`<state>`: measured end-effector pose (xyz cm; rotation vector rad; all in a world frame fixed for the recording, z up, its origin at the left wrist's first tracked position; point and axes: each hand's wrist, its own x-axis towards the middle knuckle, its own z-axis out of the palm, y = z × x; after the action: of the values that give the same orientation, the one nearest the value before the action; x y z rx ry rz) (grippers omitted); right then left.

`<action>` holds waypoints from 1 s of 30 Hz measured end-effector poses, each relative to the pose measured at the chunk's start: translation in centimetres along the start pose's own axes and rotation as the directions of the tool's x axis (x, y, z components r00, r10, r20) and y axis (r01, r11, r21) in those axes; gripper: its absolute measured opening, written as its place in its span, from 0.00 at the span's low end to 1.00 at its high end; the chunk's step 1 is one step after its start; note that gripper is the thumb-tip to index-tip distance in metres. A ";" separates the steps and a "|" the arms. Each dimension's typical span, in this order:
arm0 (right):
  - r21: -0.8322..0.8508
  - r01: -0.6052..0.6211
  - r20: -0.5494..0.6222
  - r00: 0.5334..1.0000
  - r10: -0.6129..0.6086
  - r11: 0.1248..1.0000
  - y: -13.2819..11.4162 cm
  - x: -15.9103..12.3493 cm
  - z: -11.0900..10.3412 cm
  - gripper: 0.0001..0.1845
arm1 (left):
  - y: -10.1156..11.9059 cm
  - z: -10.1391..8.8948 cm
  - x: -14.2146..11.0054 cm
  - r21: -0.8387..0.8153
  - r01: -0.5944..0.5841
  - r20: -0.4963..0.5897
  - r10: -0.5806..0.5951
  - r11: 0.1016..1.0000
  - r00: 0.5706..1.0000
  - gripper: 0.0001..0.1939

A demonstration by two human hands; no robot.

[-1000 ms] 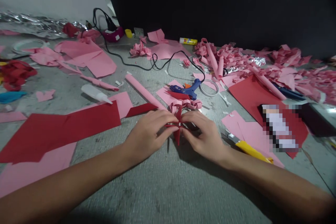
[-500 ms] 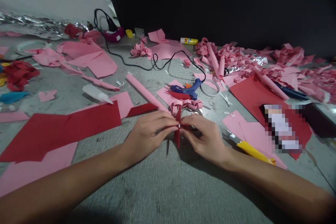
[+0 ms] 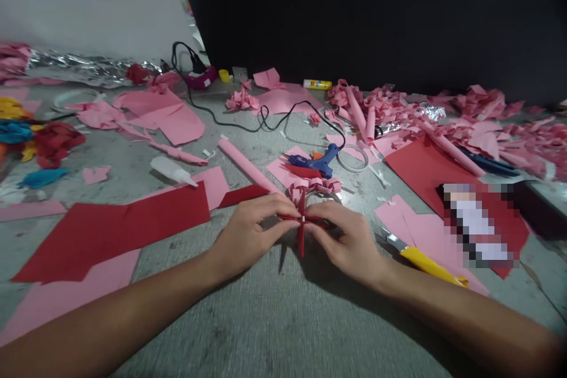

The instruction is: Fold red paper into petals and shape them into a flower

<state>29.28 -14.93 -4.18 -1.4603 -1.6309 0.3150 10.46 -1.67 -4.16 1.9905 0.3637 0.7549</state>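
My left hand point(image 3: 257, 218) and my right hand point(image 3: 346, 231) meet at the middle of the view, closed in a pinch. Between the fingertips they hold a red paper piece point(image 3: 301, 242), with narrow points sticking up and down and a tiny white spot at its centre. Parts of its sides are hidden by the fingers. Just behind it lies a pink folded-paper chain point(image 3: 319, 185), and beyond that a blue glue gun point(image 3: 326, 160) on pink and red scraps. A rolled pink paper tube point(image 3: 245, 162) points toward my left hand.
Large red paper point(image 3: 146, 217) and a white glue bottle point(image 3: 172, 171) lie left. To the right are a yellow utility knife point(image 3: 429, 266), a phone point(image 3: 478, 224) and red paper point(image 3: 419, 174). A black cord point(image 3: 221, 120), a glue stick point(image 3: 316, 84) and pink scraps lie behind.
The view has tilted slightly, so the surroundings sit lower in the picture. Both hands keep their pinch on the red paper piece; more of its sides shows between the fingers.
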 end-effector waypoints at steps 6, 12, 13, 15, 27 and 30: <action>0.033 0.056 -0.006 0.998 -0.056 0.998 0.1 -0.1 0.1 0.08 | 0.1 0.2 -0.4 0.045 -0.077 0.002 0.077 0.996 0.997 0.04; 0.039 0.042 -0.033 0.999 -0.041 0.998 0.0 0.0 0.1 0.06 | 0.1 0.1 -0.3 0.036 -0.056 -0.037 0.057 0.998 0.998 0.04; 0.048 0.045 -0.039 0.998 -0.043 0.998 0.0 0.0 0.1 0.06 | 0.1 0.1 -0.3 0.034 -0.051 -0.035 0.052 0.998 0.998 0.04; 0.058 0.043 -0.050 0.998 -0.040 0.997 0.0 0.0 0.2 0.06 | 0.1 0.2 -0.2 0.031 -0.045 -0.021 0.046 0.998 0.999 0.05; 0.063 -0.001 -0.072 0.997 0.005 0.998 -0.2 0.0 0.1 0.06 | 0.3 0.3 -0.3 0.053 0.000 -0.018 0.001 0.999 1.000 0.11; 0.085 -0.043 -0.068 0.997 0.048 0.995 -0.2 0.0 0.1 0.06 | 0.3 0.3 -0.1 0.024 0.063 -0.036 -0.063 0.998 0.997 0.08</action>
<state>29.07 -14.95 -4.14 -1.4311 -1.5132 0.3502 10.56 -2.13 -4.08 1.9818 0.4564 0.7492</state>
